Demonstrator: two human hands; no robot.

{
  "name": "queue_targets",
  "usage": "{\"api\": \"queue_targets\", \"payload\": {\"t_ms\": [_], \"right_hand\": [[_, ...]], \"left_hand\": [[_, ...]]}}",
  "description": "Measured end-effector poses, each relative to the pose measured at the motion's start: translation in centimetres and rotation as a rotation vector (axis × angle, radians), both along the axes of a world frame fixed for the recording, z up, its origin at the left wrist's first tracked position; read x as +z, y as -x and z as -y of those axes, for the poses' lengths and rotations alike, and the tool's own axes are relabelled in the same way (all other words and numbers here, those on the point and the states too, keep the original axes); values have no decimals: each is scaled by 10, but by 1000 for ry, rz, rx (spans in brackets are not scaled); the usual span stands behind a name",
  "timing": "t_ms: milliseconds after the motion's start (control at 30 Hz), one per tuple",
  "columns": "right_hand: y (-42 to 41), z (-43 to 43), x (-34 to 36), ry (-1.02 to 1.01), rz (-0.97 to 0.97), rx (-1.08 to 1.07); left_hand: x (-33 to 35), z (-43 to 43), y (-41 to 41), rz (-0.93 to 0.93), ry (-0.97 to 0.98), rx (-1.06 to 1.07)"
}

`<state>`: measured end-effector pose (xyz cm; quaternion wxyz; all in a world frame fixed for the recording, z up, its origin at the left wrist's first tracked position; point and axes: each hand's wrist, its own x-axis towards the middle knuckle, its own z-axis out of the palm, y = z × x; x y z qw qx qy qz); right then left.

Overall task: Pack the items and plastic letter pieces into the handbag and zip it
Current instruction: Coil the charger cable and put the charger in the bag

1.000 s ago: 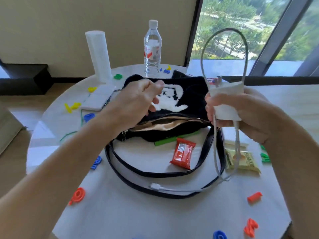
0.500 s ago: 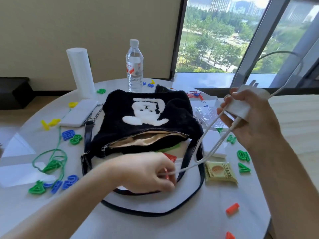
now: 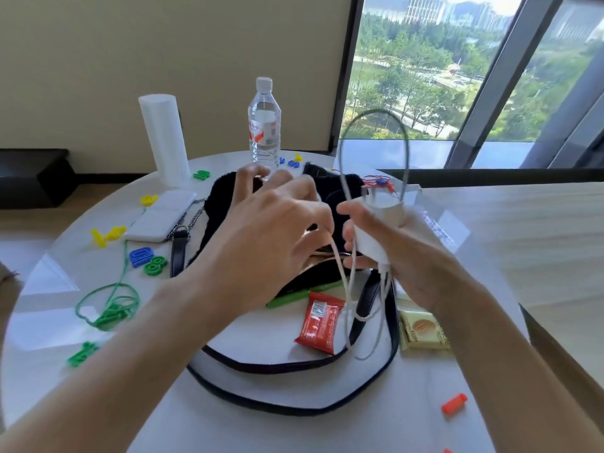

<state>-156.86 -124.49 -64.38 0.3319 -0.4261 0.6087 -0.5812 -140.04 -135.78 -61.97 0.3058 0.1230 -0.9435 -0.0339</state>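
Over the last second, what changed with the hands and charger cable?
The left hand dipped to the table, pinched the cable near its loose end, then rose with it beside the charger, which the right hand still grips. The handbag and red packet stayed put.

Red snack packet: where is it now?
Head view, centre: the red snack packet lies inside the handbag strap loop, near the green pen, left of the biscuit packet.

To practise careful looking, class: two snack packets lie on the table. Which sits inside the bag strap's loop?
The red packet, lying within the loop of the black strap. The pale yellow biscuit packet lies outside it, to the right.
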Motion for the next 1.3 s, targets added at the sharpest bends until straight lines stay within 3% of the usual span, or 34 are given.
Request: {"api": "queue_targets", "payload": {"t_ms": [100, 267, 400, 433, 467, 533, 600, 633, 733, 867, 967, 1133, 1300], "right_hand": [[-17, 8, -4, -28, -135, 160], [-17, 8, 0, 11, -13, 250], [-5, 6, 2, 27, 139, 57], [-2, 6, 0, 60, 202, -30], [2, 5, -1, 103, 254, -113], [7, 4, -2, 208, 334, -250], [11, 3, -2, 316, 386, -354], [12, 3, -1, 365, 390, -386], [14, 2, 5, 470, 334, -432], [8, 5, 11, 600, 316, -476], [-6, 10, 18, 652, 224, -491], [-51, 28, 13, 723, -148, -410], [-74, 61, -15, 563, -522, -184]], "left_hand": [[1, 2, 3, -87, 9, -36], [-3, 12, 1, -184, 2, -73], [-4, 24, 0, -474, -81, 17], [-6, 30, 0, -475, -135, 38], [-11, 38, -1, -389, -193, 37], [-26, 55, -2, -9, -291, 15], [-47, 64, -2, 364, -264, 83], [-58, 68, -2, 466, -223, 126], [-77, 72, 1, 527, -130, 185], [-81, 77, 2, 427, 38, 272], [-78, 83, -2, 334, 28, 249], [-60, 85, -6, 149, -43, 167], [-52, 78, -1, 55, -168, 92]]}}
